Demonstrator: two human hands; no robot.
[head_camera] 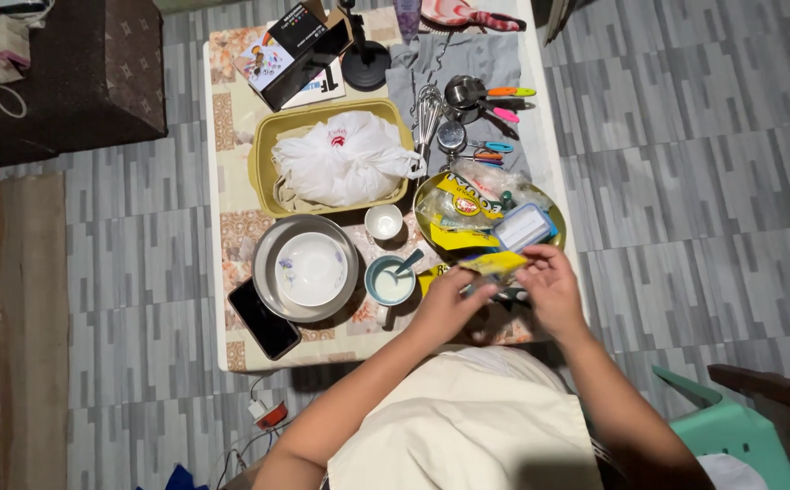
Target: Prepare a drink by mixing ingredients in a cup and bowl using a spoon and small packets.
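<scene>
Both of my hands hold a small yellow packet (495,264) over the near right part of the table. My left hand (445,304) pinches its left end and my right hand (549,289) grips its right end. Just left of my left hand stands a blue mug (389,280) of white liquid with a spoon in it. Behind the packet sits a round tray (426,195) piled with yellow packets and a small blue-rimmed plastic box (522,227).
A white bowl (310,269) rests in a metal pan (268,272). A black phone (263,318) lies at the near left. A yellow tub (263,150) holds a white bag. A small white cup (383,220), whisk (426,113) and measuring cups (467,95) lie farther back. A green chair (731,431) is at right.
</scene>
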